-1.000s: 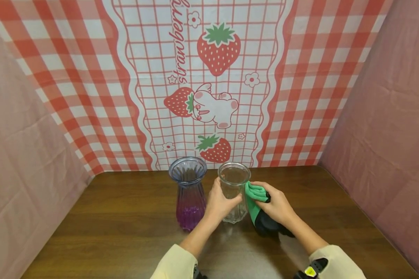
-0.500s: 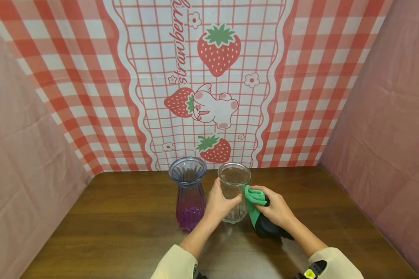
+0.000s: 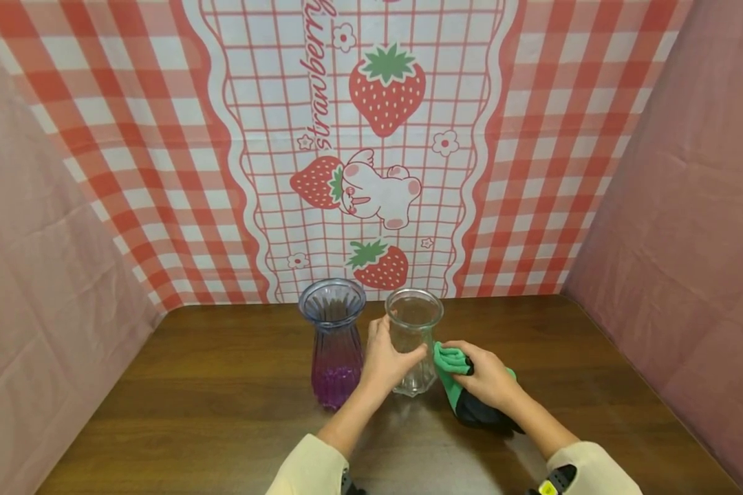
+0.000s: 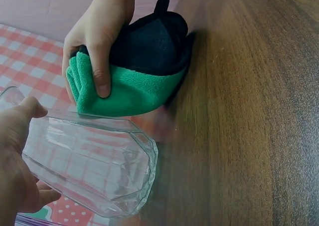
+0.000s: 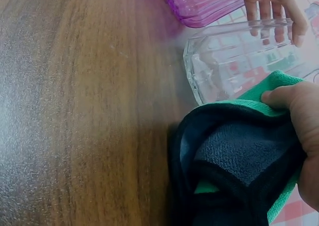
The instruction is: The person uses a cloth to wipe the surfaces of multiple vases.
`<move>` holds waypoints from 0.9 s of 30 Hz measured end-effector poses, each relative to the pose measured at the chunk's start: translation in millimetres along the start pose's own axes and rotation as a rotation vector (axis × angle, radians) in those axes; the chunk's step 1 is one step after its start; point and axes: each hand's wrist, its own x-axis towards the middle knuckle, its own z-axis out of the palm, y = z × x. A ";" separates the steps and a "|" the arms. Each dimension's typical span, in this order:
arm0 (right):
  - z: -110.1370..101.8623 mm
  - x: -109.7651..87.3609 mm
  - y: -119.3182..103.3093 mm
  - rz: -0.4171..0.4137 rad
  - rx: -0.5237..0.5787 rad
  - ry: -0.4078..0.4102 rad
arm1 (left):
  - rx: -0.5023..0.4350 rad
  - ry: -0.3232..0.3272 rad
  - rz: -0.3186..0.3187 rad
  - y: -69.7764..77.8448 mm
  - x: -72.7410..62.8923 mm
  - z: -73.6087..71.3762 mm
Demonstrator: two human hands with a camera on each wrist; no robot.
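Note:
A clear glass vase [image 3: 413, 375] stands upright on the wooden table, its faceted base showing in the left wrist view. My left hand [image 3: 389, 361] holds it around the body from the left, thumb in front and fingers behind. In my right hand [image 3: 486, 375] is a folded cleaning cloth [image 4: 129, 89], green on one side and dark on the other. The thumb pinches its folded edge, and the green face lies against the right side of the vase. The dark part of the cloth hangs down toward the table.
A ribbed vase [image 3: 336, 357], blue at the rim and purple below, stands just left of the clear one. The wooden table [image 3: 210, 399] ends at a strawberry-print checked cloth [image 3: 532, 172] behind. Pink fabric [image 3: 675, 227] hangs at both sides.
My right hand has slid the cloth down along the vase's right side, from just below the rim to about mid-body. The left hand and both vases have stayed in place.

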 end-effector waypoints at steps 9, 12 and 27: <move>-12.7 6.5 -7.5 -0.020 0.033 0.096 | 0.012 -0.007 0.010 -0.2 0.8 -0.2; -16.6 10.6 -10.8 -0.032 0.055 0.138 | 0.023 -0.010 0.016 1.3 0.6 -1.5; -9.6 9.0 -8.3 0.002 0.062 0.114 | 0.039 -0.028 0.038 -0.6 2.3 -3.5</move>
